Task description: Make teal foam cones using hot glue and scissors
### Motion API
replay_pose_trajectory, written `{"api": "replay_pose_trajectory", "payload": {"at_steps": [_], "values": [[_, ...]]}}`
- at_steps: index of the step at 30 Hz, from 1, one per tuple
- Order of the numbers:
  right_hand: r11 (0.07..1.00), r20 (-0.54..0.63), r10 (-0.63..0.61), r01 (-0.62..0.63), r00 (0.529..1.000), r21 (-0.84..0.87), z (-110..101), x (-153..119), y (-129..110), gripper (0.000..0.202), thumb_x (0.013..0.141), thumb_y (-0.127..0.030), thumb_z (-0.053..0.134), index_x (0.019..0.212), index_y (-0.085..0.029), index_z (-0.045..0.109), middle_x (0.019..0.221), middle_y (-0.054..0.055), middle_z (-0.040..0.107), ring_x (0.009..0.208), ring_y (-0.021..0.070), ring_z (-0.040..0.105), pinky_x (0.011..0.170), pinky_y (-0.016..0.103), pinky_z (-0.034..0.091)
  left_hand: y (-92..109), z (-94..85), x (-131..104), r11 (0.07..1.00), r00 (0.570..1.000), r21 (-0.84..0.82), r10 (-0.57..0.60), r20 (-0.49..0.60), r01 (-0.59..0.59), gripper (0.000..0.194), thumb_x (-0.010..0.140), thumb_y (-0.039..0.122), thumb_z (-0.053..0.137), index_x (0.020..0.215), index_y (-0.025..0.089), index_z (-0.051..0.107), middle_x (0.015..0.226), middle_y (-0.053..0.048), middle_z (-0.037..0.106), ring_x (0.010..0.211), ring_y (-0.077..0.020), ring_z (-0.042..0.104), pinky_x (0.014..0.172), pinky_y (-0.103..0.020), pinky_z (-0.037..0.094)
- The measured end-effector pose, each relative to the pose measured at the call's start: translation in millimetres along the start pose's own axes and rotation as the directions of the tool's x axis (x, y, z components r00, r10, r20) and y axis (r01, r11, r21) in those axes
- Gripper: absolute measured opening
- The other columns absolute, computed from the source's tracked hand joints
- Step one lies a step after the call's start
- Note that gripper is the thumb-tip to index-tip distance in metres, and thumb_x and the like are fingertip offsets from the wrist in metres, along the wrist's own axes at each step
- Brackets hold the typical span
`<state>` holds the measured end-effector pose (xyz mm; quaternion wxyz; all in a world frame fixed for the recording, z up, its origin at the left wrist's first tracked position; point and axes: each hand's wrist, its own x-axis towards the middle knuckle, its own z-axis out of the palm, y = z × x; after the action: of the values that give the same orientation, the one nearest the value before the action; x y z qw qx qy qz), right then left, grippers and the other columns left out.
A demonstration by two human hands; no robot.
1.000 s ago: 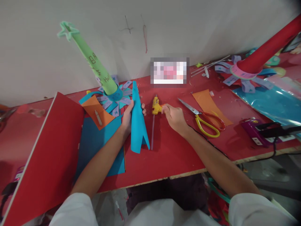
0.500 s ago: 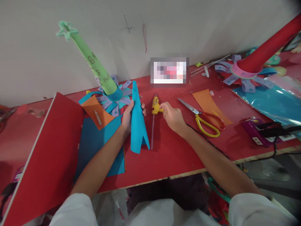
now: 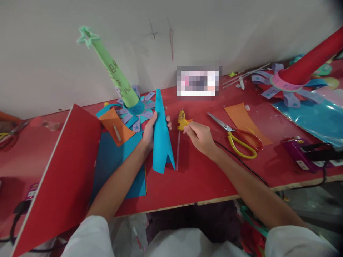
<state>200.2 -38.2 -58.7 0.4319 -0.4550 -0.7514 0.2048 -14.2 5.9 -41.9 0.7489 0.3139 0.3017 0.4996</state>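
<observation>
The person's two hands are apart, each at its own thing. The left hand (image 3: 149,134) is clasped around a blue paper cone (image 3: 161,142), its thumb along the near side and its fingertips showing past the far edge. The cone's narrow end points away from the person, and its wide end, split by a notch, lies toward the person. The fingers of the right hand (image 3: 200,137) are closed at the handle of a yellow glue gun (image 3: 182,121), which sits between the hands with its nozzle pointing away; the fingers hide the handle, so I cannot tell how firm the hold is. A pale glue stick (image 3: 178,150) extends from the gun toward the person, just beside the cone.

To the right of the right hand, scissors (image 3: 230,132) with one red and one yellow handle lie open on the red table (image 3: 198,182), near an orange paper (image 3: 235,112). Farther right is a purple power strip (image 3: 300,157).

Beyond the left hand, a green paper tube (image 3: 118,76) topped with a star leans to the left. Nearer that hand's left side, an orange piece (image 3: 109,123) lies partly over a blue sheet (image 3: 115,157), and a red board (image 3: 64,167) stands farther left.
</observation>
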Motion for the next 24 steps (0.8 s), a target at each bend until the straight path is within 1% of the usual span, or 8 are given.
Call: {"api": "replay_pose_trajectory", "payload": {"at_steps": [3, 7, 9, 12, 15, 18, 21, 24], "values": [[0.990, 0.043, 0.026, -0.031, 0.999, 0.134, 1, -2, -11, 0.058, 0.112, -0.060, 0.035, 0.080, -0.022, 0.064, 0.078, 0.006, 0.069, 0.075, 0.0200, 0.065, 0.075, 0.034, 0.049, 11, 11.2, -3, 0.996, 0.997, 0.041, 0.079, -0.010, -0.079, 0.041, 0.100, 0.059, 0.065, 0.114, 0.021, 0.070, 0.087, -0.004, 0.068, 0.077, -0.0165, 0.070, 0.079, -0.031, 0.062], [0.899, 0.177, 0.065, -0.135, 0.982, 0.418, 8, -2, -20, 0.057, 0.107, -0.069, 0.042, 0.111, -0.022, 0.072, 0.110, 0.011, 0.076, 0.104, 0.0267, 0.071, 0.096, 0.041, 0.055, 19, 25.3, -9, 0.979, 0.987, 0.125, 0.163, -0.018, -0.159, 0.039, 0.097, 0.058, 0.071, 0.109, 0.022, 0.069, 0.090, -0.005, 0.071, 0.088, -0.0185, 0.074, 0.082, -0.030, 0.063], [0.803, 0.280, 0.091, -0.237, 0.956, 0.548, 14, -3, -21, 0.062, 0.103, -0.075, 0.047, 0.128, -0.023, 0.070, 0.126, 0.012, 0.074, 0.118, 0.0287, 0.069, 0.106, 0.044, 0.055, 19, 29.5, -12, 0.966, 0.979, 0.166, 0.203, -0.024, -0.196, 0.039, 0.093, 0.058, 0.076, 0.105, 0.022, 0.069, 0.093, -0.005, 0.074, 0.094, -0.0201, 0.075, 0.083, -0.029, 0.063], [0.627, 0.440, 0.117, -0.410, 0.890, 0.662, 19, -6, -21, 0.075, 0.095, -0.080, 0.059, 0.146, -0.026, 0.063, 0.145, 0.012, 0.068, 0.131, 0.0296, 0.065, 0.115, 0.046, 0.052, 18, 32.5, -14, 0.934, 0.961, 0.239, 0.275, -0.010, -0.265, 0.039, 0.091, 0.058, 0.079, 0.100, 0.022, 0.068, 0.100, -0.007, 0.077, 0.101, -0.0215, 0.076, 0.082, -0.028, 0.063], [0.441, 0.554, 0.132, -0.550, 0.822, 0.710, 21, -10, -22, 0.084, 0.088, -0.077, 0.072, 0.155, -0.030, 0.055, 0.155, 0.010, 0.061, 0.136, 0.0288, 0.063, 0.120, 0.046, 0.051, 18, 34.8, -16, 0.913, 0.956, 0.289, 0.292, 0.033, -0.289, 0.040, 0.091, 0.057, 0.079, 0.108, 0.022, 0.069, 0.105, -0.007, 0.078, 0.105, -0.0224, 0.077, 0.082, -0.029, 0.064], [0.352, 0.576, 0.135, -0.583, 0.806, 0.733, 20, -12, -22, 0.084, 0.085, -0.069, 0.080, 0.156, -0.031, 0.055, 0.157, 0.010, 0.059, 0.137, 0.0284, 0.063, 0.119, 0.045, 0.053, 19, 38.0, -19, 0.911, 0.964, 0.316, 0.261, 0.053, -0.265, 0.044, 0.091, 0.057, 0.079, 0.118, 0.023, 0.069, 0.108, -0.007, 0.078, 0.108, -0.0236, 0.077, 0.084, -0.031, 0.065], [0.359, 0.559, 0.130, -0.565, 0.819, 0.743, 20, -10, -21, 0.076, 0.085, -0.065, 0.082, 0.147, -0.026, 0.063, 0.149, 0.011, 0.067, 0.130, 0.0281, 0.068, 0.114, 0.043, 0.057, 19, 40.7, -22, 0.915, 0.967, 0.313, 0.243, 0.074, -0.254, 0.046, 0.092, 0.055, 0.078, 0.124, 0.024, 0.068, 0.112, -0.008, 0.078, 0.113, -0.0251, 0.076, 0.090, -0.035, 0.065], [0.365, 0.572, 0.146, -0.581, 0.807, 0.727, 18, -7, -19, 0.070, 0.085, -0.067, 0.082, 0.137, -0.022, 0.069, 0.132, 0.011, 0.076, 0.115, 0.0263, 0.075, 0.101, 0.038, 0.064, 21, 41.5, -22, 0.921, 0.971, 0.310, 0.215, 0.108, -0.238, 0.051, 0.091, 0.053, 0.080, 0.131, 0.024, 0.067, 0.117, -0.009, 0.079, 0.117, -0.0269, 0.075, 0.094, -0.038, 0.065]]}}
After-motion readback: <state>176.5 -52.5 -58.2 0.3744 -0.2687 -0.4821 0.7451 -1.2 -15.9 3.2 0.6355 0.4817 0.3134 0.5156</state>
